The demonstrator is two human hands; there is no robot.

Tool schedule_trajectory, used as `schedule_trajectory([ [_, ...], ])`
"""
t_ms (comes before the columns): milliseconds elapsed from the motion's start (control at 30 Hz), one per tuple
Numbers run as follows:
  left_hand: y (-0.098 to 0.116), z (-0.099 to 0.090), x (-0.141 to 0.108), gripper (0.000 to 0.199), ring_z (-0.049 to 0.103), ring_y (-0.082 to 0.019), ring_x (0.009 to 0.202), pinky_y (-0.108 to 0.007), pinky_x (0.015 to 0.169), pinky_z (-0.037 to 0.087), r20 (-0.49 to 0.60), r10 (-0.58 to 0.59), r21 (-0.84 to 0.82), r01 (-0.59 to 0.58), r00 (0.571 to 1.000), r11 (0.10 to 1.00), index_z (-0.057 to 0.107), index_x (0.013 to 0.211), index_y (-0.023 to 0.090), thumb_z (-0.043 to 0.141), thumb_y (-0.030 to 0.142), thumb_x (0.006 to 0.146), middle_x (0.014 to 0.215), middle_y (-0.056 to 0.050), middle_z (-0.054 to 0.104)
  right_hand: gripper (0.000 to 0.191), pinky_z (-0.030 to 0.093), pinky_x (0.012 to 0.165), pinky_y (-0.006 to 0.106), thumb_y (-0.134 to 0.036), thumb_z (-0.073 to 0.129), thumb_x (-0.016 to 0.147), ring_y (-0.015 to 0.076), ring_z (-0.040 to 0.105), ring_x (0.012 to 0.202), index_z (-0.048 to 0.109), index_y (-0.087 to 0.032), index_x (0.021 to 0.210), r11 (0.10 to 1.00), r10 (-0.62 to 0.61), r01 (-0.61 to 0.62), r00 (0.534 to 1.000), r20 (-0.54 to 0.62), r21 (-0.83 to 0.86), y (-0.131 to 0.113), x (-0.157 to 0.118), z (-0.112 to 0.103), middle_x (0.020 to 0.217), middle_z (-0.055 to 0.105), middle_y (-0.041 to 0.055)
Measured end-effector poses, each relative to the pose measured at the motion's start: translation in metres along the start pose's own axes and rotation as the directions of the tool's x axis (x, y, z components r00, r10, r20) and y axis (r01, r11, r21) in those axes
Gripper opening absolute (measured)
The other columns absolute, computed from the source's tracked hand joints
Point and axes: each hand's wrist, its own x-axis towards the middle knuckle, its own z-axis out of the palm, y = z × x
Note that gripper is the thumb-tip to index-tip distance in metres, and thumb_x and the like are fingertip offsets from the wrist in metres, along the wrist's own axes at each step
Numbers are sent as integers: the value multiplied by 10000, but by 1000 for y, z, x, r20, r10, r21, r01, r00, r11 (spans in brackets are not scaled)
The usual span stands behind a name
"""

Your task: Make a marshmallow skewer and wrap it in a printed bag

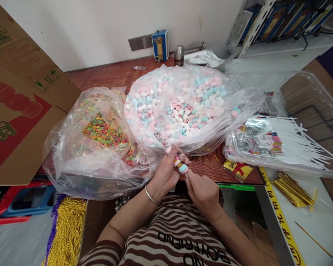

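My left hand [168,168] is closed around a small clear candy packet [180,163], held low over the table's front edge. Orange, blue and pink pieces show at the packet's near end. Above the fingers a printed label [161,139] sticks out, apparently part of the same packet. My right hand [203,190] is closed, its fingertips at the blue and pink pieces; what they pinch is hidden. Just beyond lies a large open plastic bag of pastel candies [183,114]. Left of it is a clear bag of colourful ring-shaped candies [105,131].
A cardboard box [24,96] stands at the left. White sticks [302,138] and printed packaging lie in a clear tray at the right. Gold twist ties [292,190] are near the front right. A blue device [161,46] and metal cup [179,54] stand at the back.
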Motion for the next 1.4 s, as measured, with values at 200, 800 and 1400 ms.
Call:
schedule_trajectory([
  [200,25,-13,10,716,698,-218,1058,-335,877,560,83,202,-42,-199,976,979,645,1198,236,931,517,605,1218,-71,698,264,450,577,233,-220,458,1044,126,656,570,716,-164,1046,989,29,-45,994,109,143,4,1,-2,733,742,26],
  [800,17,4,16,493,346,2,447,-147,481,410,10,134,-138,-131,991,982,649,951,165,935,423,644,642,105,426,335,203,379,224,-505,565,976,70,227,340,643,-196,874,183,382,-724,676,631,665,-11,7,-2,431,333,-112],
  [1400,33,-7,18,378,403,-37,472,-212,604,494,265,164,-103,-141,950,985,667,900,199,921,379,685,593,98,423,344,140,351,171,-502,713,885,8,105,343,684,-159,870,-348,124,-746,564,817,568,-11,26,-5,474,303,-139],
])
